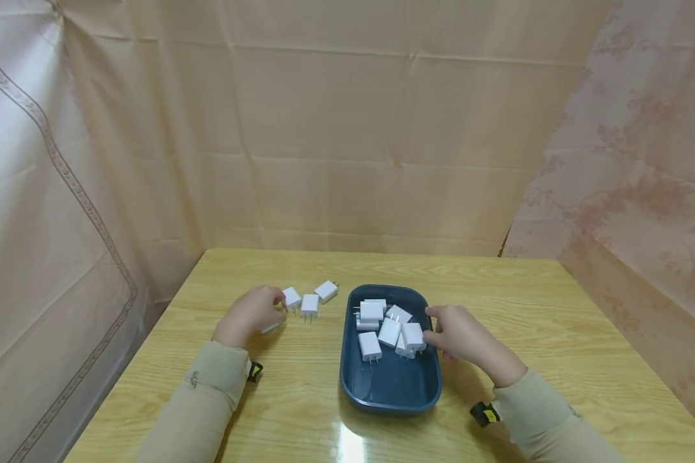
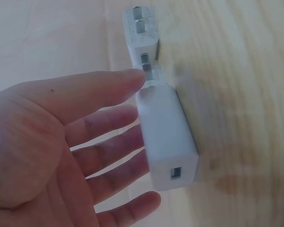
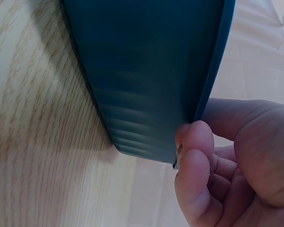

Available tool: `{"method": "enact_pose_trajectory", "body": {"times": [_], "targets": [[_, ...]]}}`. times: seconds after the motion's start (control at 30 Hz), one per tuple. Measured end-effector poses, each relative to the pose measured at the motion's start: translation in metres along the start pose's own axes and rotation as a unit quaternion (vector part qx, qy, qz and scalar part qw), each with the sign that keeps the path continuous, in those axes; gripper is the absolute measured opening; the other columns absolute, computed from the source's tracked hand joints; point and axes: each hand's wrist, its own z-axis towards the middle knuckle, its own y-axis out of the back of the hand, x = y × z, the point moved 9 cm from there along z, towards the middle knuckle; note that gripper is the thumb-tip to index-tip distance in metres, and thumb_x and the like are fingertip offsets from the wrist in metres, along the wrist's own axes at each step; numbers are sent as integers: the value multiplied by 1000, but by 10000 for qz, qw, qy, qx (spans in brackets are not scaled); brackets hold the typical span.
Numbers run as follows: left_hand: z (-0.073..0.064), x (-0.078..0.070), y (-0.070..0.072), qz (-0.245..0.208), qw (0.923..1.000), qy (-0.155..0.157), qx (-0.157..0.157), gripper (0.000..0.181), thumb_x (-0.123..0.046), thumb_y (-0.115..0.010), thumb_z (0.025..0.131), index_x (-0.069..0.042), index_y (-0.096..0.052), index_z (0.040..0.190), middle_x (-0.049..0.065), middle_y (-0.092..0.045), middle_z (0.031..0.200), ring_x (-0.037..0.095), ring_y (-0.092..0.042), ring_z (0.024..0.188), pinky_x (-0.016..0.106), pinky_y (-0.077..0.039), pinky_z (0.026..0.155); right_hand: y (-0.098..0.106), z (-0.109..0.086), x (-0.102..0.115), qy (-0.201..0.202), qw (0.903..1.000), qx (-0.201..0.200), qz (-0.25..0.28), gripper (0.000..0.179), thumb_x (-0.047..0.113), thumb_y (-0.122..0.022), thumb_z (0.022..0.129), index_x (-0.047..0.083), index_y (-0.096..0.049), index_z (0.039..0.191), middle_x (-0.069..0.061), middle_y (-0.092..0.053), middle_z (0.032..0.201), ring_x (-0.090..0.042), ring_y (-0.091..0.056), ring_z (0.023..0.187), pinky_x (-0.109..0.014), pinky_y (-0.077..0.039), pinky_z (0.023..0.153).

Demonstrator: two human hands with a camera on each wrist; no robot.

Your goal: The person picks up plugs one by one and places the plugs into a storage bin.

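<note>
My left hand [image 1: 255,312] is at the left of the table among loose white USB charger plugs. In the left wrist view its fingers are loosely spread beside a white charger [image 2: 165,137] with a USB port. The thumb tip overlaps that charger's far end, near the metal prongs of another charger [image 2: 141,30]. My right hand [image 1: 460,331] holds the right rim of a dark blue plastic bin [image 1: 390,389]; the right wrist view shows its fingers [image 3: 194,163] outside the wall, the thumb partly hidden behind the rim. Several white chargers [image 1: 370,347] lie piled inside the bin.
Beyond the left hand, a charger [image 1: 309,304] and another charger [image 1: 326,292] lie on the wooden table [image 1: 481,283]. Beige cloth [image 1: 324,128] hangs behind the table, and patterned cloth [image 1: 643,161] hangs along the right side.
</note>
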Motion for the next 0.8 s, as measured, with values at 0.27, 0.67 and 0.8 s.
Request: {"method": "enact_pose_trajectory", "body": {"times": [0.27,0.67,0.8], "targets": [[2,3,-5,69,10000,42,18,36,-10,-70,84,-5,-72,120,8,-67,107,23,-57,88,44,-49,81,1,-1,-2,-30,10000,-3,-46,55,9,-71,92,-6,-54,142,-5,-59,61,-19,-56,44,-30,-46,46],[3,5,-12,-42,9999,39,137,41,-8,-74,82,-4,-71,123,8,-69,112,21,-57,84,43,-50,80,2,-2,-5,-96,9999,27,-21,56,10,-71,92,-6,-53,143,-7,-61,64,-24,-59,47,-31,-47,46],[3,4,-13,-9,9999,43,158,42,-7,-73,82,-4,-70,124,8,-69,112,21,-57,84,42,-49,78,2,-2,-6,-107,9999,28,-12,55,9,-71,92,-6,-53,142,-7,-61,64,-24,-59,47,-31,-47,46]]}}
